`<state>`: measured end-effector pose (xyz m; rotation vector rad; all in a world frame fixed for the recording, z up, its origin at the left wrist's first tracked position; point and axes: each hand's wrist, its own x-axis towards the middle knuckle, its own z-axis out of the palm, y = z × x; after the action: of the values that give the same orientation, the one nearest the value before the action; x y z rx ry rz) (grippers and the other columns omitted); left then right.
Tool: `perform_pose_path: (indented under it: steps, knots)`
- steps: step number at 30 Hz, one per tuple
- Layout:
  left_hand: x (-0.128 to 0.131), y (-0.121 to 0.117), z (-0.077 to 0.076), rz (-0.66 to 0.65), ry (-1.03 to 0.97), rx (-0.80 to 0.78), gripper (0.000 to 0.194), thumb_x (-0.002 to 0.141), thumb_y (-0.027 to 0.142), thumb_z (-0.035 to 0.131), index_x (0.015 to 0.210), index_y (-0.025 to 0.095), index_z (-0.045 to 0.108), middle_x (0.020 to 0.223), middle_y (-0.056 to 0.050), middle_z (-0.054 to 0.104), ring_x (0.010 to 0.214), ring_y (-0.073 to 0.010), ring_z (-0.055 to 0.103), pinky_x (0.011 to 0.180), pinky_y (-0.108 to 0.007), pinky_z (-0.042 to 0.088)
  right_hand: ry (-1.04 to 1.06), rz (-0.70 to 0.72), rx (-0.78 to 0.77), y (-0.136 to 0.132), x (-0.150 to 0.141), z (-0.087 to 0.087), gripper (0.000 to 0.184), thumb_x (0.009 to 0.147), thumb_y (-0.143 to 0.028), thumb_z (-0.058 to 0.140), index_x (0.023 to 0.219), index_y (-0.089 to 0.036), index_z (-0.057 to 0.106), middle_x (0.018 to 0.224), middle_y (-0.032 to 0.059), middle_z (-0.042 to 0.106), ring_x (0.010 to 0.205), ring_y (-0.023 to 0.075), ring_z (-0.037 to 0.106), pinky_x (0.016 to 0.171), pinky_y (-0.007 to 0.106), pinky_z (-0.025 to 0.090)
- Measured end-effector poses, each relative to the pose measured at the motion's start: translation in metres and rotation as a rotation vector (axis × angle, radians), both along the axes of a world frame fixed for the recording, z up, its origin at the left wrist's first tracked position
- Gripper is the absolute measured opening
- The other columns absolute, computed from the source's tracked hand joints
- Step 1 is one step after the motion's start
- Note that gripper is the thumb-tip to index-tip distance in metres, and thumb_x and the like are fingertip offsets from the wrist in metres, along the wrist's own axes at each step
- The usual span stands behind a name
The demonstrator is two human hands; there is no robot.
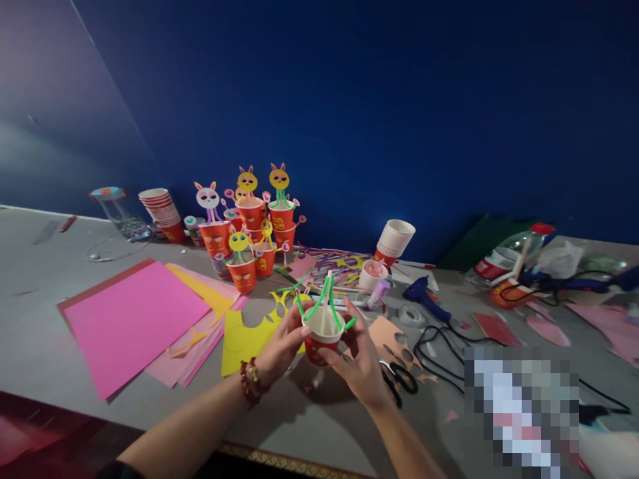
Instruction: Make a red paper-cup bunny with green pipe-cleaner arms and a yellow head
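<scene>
Between my two hands, just above the table, is a red paper cup (pixel 316 348) with a white inside. Green pipe cleaners (pixel 330 293) rise from it to a peak around a pale stick, and their ends bend out over the rim on both sides. My left hand (pixel 285 340) grips the cup's left side, its thumb near the rim. On the right side, my right hand (pixel 358 359) closes round the cup with its thumb across the front. Behind the cup lies a yellow sheet (pixel 244 338) with round cut-outs, and a yellow rabbit face (pixel 302 299) shows partly hidden.
Finished cup figures (pixel 243 274) stand at the back left, beside stacked cups (pixel 160 211). Pink paper (pixel 134 319) covers the left. Scissors (pixel 402 378), a blue glue gun (pixel 426 299) with black cable and a glue stick (pixel 378 293) lie right. A bottle (pixel 504 256) stands far right.
</scene>
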<state>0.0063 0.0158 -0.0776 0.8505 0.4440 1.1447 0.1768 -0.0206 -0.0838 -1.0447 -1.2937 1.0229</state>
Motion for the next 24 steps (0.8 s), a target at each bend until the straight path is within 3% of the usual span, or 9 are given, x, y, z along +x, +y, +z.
perform_pose_path:
  steps: [5, 7, 10, 13, 17, 20, 22, 24]
  knots:
    - [-0.007, 0.009, 0.010, 0.144, 0.003, 0.053, 0.040, 0.087, 0.046, 0.073, 0.116, 0.019, 0.070, 0.131, -0.012, 0.066, 0.126, -0.0288, 0.058, 0.099, -0.035, 0.048, 0.001, -0.003, 0.008, 0.000, -0.001, 0.000, 0.097, 0.079, -0.041, 0.086, 0.159, -0.029, 0.032, 0.137, 0.0108, 0.062, 0.115, 0.0266, 0.069, 0.100, 0.041, 0.056]
    - [-0.010, 0.013, 0.016, 0.230, 0.013, 0.027, 0.032, 0.088, 0.044, 0.072, 0.107, 0.017, 0.072, 0.121, -0.011, 0.069, 0.118, -0.0258, 0.060, 0.095, -0.033, 0.049, 0.027, 0.020, 0.004, 0.000, -0.001, 0.001, 0.096, 0.079, -0.041, 0.086, 0.158, -0.030, 0.033, 0.135, 0.0100, 0.063, 0.114, 0.0264, 0.069, 0.098, 0.039, 0.057]
    - [-0.015, 0.019, 0.027, 0.339, -0.008, -0.064, 0.019, 0.084, 0.033, 0.078, 0.083, 0.017, 0.068, 0.090, -0.003, 0.069, 0.089, -0.0163, 0.063, 0.080, -0.026, 0.050, 0.047, 0.042, -0.002, 0.000, -0.002, 0.001, 0.096, 0.079, -0.040, 0.086, 0.158, -0.030, 0.032, 0.135, 0.0101, 0.064, 0.116, 0.0266, 0.069, 0.098, 0.039, 0.057]
    - [-0.026, 0.025, 0.042, 0.343, -0.063, -0.127, 0.030, 0.082, 0.027, 0.077, 0.066, 0.018, 0.054, 0.064, 0.005, 0.052, 0.064, -0.0097, 0.051, 0.070, -0.023, 0.048, 0.051, 0.033, -0.025, 0.001, -0.001, 0.000, 0.095, 0.078, -0.039, 0.086, 0.157, -0.029, 0.034, 0.138, 0.0106, 0.062, 0.120, 0.0273, 0.067, 0.099, 0.039, 0.056]
    - [-0.056, 0.030, 0.062, 0.258, -0.149, -0.172, 0.043, 0.087, 0.027, 0.071, 0.059, 0.020, 0.040, 0.053, 0.010, 0.034, 0.050, -0.0075, 0.036, 0.067, -0.023, 0.050, 0.038, 0.009, -0.056, 0.003, 0.001, -0.007, 0.092, 0.078, -0.040, 0.085, 0.156, -0.031, 0.036, 0.143, 0.0105, 0.059, 0.118, 0.0272, 0.068, 0.100, 0.042, 0.056]
    - [-0.086, 0.027, 0.067, 0.095, 0.146, 0.019, 0.038, 0.096, 0.041, 0.063, 0.066, 0.020, 0.051, 0.052, 0.008, 0.039, 0.047, -0.0091, 0.036, 0.057, -0.022, 0.043, 0.037, -0.004, -0.056, 0.006, 0.003, -0.017, 0.091, 0.080, -0.040, 0.084, 0.156, -0.031, 0.034, 0.142, 0.0114, 0.060, 0.117, 0.0280, 0.068, 0.100, 0.044, 0.056]
    - [-0.104, 0.024, 0.064, -0.035, 0.612, 0.293, 0.026, 0.092, 0.040, 0.069, 0.076, 0.019, 0.066, 0.063, 0.001, 0.059, 0.056, -0.0126, 0.052, 0.058, -0.023, 0.043, 0.033, -0.019, -0.061, 0.008, 0.003, -0.024, 0.093, 0.079, -0.042, 0.084, 0.157, -0.030, 0.034, 0.140, 0.0121, 0.061, 0.114, 0.0293, 0.069, 0.098, 0.045, 0.057]
    - [-0.117, 0.023, 0.061, 0.039, 0.998, 0.575, 0.014, 0.084, 0.035, 0.078, 0.084, 0.022, 0.073, 0.079, -0.004, 0.070, 0.073, -0.0177, 0.062, 0.066, -0.024, 0.046, 0.040, -0.024, -0.070, 0.010, 0.001, -0.031, 0.096, 0.077, -0.045, 0.084, 0.157, -0.029, 0.033, 0.138, 0.0129, 0.063, 0.112, 0.0305, 0.071, 0.097, 0.046, 0.057]
